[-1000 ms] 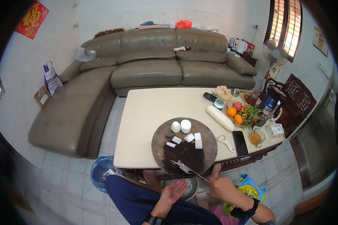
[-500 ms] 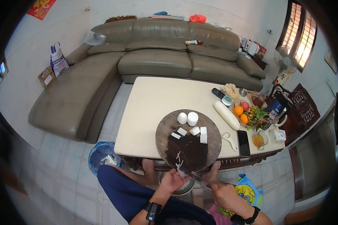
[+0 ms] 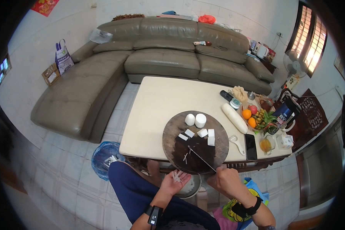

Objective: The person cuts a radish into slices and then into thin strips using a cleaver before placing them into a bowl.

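Observation:
My left hand (image 3: 174, 183) is palm up at the near edge of a round wooden chopping board (image 3: 168, 132), with thin white radish strips (image 3: 176, 176) lying in its curved palm. In my right hand (image 3: 228, 181) is the handle of a knife (image 3: 203, 160); its blade, seen nearly edge-on, reaches over the dark wet middle of the board. A few white strips (image 3: 185, 158) lie left of the blade. Farther back on the board are several cut white radish blocks (image 3: 202, 133) and two thicker chunks (image 3: 200, 120). Below the board's edge is a metal basin (image 3: 195, 188), partly hidden by my left hand.
Right of the board on the cream table (image 3: 149, 103) lie a whole white radish (image 3: 234, 119), a white peeler (image 3: 237, 145), a phone (image 3: 251, 147), fruit (image 3: 252, 122) and a glass cup (image 3: 265, 145). A blue-lined bin (image 3: 99, 161) stands left of my knee.
My left hand has drawn slightly left and down from the board's edge, turned up with strips in it. The knife has swung up over the board, its tip pointing away from me.

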{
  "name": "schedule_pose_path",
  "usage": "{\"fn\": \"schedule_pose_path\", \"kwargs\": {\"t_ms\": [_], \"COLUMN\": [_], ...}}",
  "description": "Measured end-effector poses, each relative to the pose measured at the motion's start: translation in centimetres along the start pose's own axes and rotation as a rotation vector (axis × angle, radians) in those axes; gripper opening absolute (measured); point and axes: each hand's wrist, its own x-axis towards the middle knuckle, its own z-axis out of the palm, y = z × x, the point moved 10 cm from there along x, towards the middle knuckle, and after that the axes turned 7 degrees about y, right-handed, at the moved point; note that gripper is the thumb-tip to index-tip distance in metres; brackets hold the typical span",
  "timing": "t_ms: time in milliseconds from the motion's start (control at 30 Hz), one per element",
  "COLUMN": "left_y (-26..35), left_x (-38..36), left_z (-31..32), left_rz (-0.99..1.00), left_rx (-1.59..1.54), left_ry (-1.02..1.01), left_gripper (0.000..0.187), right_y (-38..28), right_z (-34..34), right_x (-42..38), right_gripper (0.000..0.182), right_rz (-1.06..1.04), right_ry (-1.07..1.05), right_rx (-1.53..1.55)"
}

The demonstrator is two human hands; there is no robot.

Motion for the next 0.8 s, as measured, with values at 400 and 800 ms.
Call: {"fn": "schedule_pose_path", "kwargs": {"t_ms": [400,800], "left_y": [0.9,0.8], "left_x": [-0.8,-2.8], "left_z": [0.6,-3.5], "left_rz": [0.038,0.094], "left_rx": [-0.024,0.041], "left_ry": [-0.02,0.114], "left_gripper": [0.024,0.017], "right_y": [-4.6,-2.1], "right_z": [-0.6,7.4], "right_x": [-3.0,-11.7], "right_gripper": [0.009,0.022], "right_rz": [-0.098,0.51], "right_ry": [-0.178,-0.447], "right_rx": [0.089,0.873]}}
